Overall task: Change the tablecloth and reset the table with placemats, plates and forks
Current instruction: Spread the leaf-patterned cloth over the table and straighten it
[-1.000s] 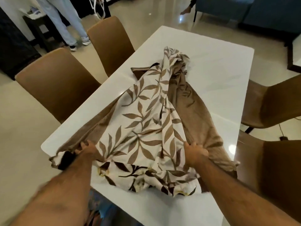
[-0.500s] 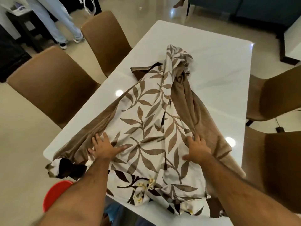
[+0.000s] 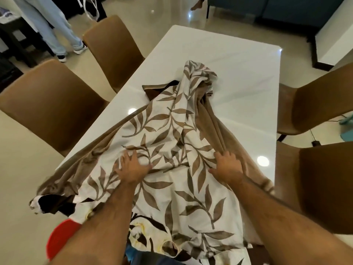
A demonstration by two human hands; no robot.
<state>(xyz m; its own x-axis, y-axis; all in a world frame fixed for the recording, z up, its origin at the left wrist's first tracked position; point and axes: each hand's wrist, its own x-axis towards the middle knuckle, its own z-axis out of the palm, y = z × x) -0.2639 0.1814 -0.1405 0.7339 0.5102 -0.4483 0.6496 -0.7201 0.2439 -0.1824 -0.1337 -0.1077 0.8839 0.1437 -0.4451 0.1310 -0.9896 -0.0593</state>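
Observation:
A white tablecloth with brown leaf print lies bunched along the middle of the white table, with a plain brown underside showing on both flanks. Its near end hangs over the table's front edge. My left hand lies flat on the cloth with fingers spread. My right hand presses on the cloth where the print meets the brown folds, its fingers extended. No placemats, plates or forks are in view.
Two brown chairs stand along the table's left side, two more on the right. A red round object sits low at the front left. A person in light trousers stands at the far left. A dark blue sofa is behind.
Both hands let go of the cloth's near edge, moved forward over it and now lie flat further up. The cloth's near end has slid towards me over the table edge.

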